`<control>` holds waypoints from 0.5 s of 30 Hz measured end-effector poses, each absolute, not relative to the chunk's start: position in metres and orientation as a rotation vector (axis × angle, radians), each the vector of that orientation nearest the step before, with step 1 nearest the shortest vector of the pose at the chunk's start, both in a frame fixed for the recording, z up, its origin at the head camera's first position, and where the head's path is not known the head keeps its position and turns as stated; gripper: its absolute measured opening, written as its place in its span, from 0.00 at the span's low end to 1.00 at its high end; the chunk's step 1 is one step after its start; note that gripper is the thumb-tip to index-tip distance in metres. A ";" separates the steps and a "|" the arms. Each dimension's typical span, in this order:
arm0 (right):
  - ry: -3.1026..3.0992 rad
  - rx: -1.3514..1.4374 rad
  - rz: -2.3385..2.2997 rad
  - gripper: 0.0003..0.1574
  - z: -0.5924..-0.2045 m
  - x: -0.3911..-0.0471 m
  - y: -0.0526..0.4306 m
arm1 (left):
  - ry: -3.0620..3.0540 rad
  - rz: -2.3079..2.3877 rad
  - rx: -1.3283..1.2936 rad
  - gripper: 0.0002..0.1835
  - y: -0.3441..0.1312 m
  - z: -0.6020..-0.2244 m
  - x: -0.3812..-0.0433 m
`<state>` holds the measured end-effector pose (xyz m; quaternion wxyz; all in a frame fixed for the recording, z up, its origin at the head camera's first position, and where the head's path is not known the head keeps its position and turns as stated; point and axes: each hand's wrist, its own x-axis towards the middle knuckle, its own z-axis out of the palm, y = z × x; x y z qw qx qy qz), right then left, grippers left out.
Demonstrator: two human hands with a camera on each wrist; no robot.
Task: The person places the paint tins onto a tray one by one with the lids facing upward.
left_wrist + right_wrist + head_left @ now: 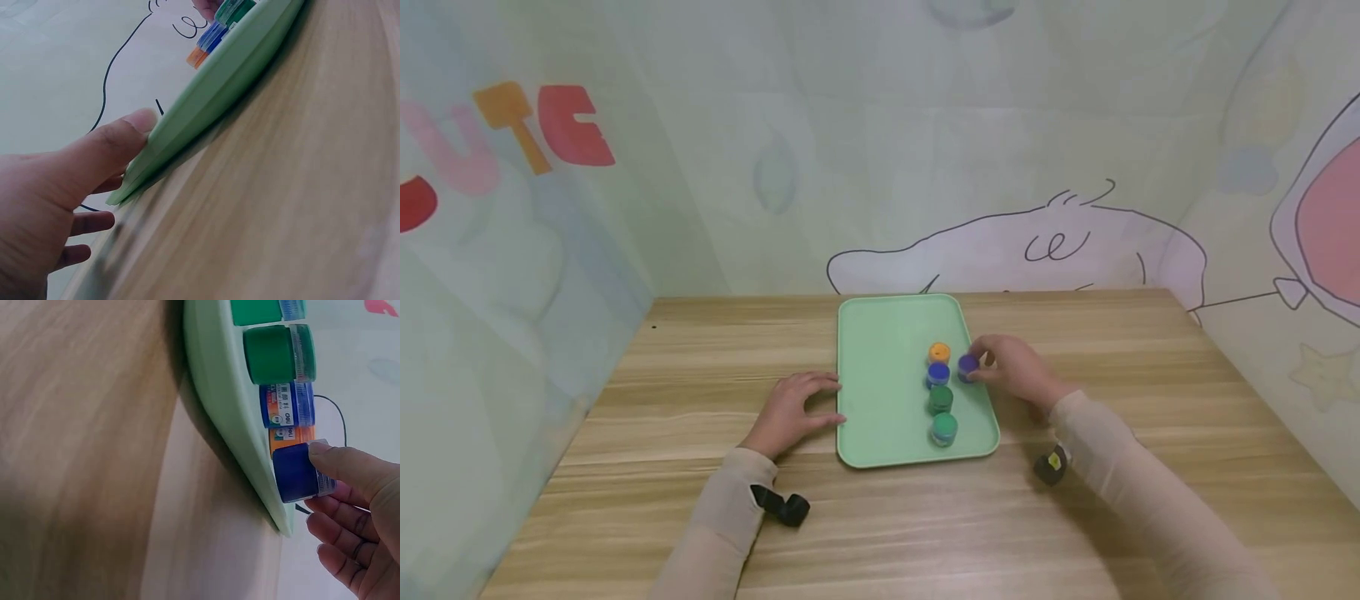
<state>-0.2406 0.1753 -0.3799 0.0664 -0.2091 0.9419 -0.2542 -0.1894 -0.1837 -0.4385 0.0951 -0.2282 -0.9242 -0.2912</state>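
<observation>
A light green tray (887, 333) lies on the wooden table, carrying small paint jars. My right hand (1011, 367) pinches a dark purple-blue jar (295, 474) by its lid between thumb and fingers, at the tray's right side. To its left, a column of jars runs front to back: a light green jar (944, 428), a dark green jar (941, 399), a blue jar (937, 374) and an orange jar (939, 353). My left hand (793, 410) rests at the tray's left edge, thumb and fingers spread, fingertips touching the rim.
The wooden table (700, 367) extends around the tray on all sides. Behind it hangs a pale printed backdrop (722, 167) with cartoon drawings. A black wrist camera (782, 506) is strapped to the left sleeve, another camera (1051, 465) to the right.
</observation>
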 end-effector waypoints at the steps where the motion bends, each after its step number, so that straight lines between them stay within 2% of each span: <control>1: 2.839 -0.644 -0.760 0.18 -0.381 -0.241 0.175 | -2.739 -0.864 -0.677 0.26 -0.184 -0.438 -0.189; 15: 2.826 -0.657 -0.740 0.19 -0.385 -0.242 0.176 | -2.743 -0.868 -0.673 0.26 -0.183 -0.439 -0.189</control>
